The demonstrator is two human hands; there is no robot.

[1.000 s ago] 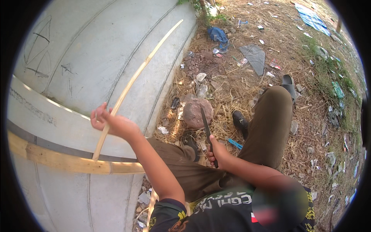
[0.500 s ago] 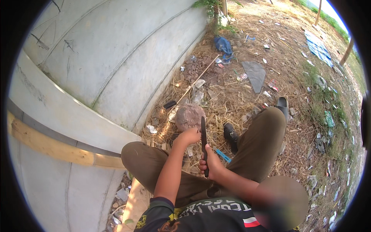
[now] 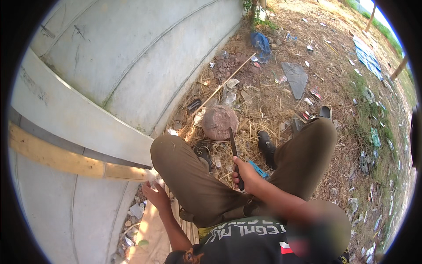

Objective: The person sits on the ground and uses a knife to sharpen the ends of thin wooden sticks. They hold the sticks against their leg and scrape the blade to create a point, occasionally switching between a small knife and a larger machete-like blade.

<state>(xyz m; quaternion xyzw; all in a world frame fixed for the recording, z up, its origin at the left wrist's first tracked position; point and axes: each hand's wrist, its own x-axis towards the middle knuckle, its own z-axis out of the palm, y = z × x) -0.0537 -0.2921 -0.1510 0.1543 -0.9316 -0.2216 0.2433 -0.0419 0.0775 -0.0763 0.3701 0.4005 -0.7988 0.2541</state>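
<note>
My right hand (image 3: 246,174) grips the black handle of a long, narrow, dark knife (image 3: 233,143). The blade points up and away from me, its tip over the near right side of a round reddish-brown stone (image 3: 220,123). That stone lies on the ground between my feet. On the left, beside my knee, my left hand (image 3: 157,196) curls its fingers at a small whitish, see-through thing (image 3: 155,177) by the end of a bamboo pole (image 3: 88,163). What exactly the fingers pinch there is too small to make out.
A pale panel wall (image 3: 145,48) rises on the left. Beneath me is a wooden seat (image 3: 149,229). A thin stick (image 3: 226,81), a blue plastic bag (image 3: 261,46), a grey scrap (image 3: 295,79) and a blue strip (image 3: 258,169) lie among straw and litter.
My left hand has left the stone's near edge and swung left and back to the pole's end. The right hand has shifted slightly, still holding the knife.
</note>
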